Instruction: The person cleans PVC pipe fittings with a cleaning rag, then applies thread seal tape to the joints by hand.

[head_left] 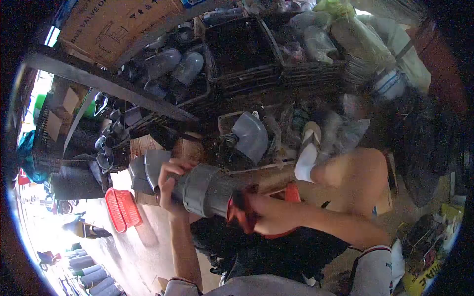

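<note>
While my left hand (172,183) is gripping the grey pipe fitting (202,190) with bent fingers, left of the frame's centre, my blurred right hand (266,214) is clutching a red-and-black cloth (241,212) at its lower-right end. I am apparently wiping it; the next move is probably calling for a steady left hold. The fitting is looking dull, with a thick raised collar.

Basket (116,210) left of pipe fitting (200,190) — crates (247,78) beyond, stacked
</note>
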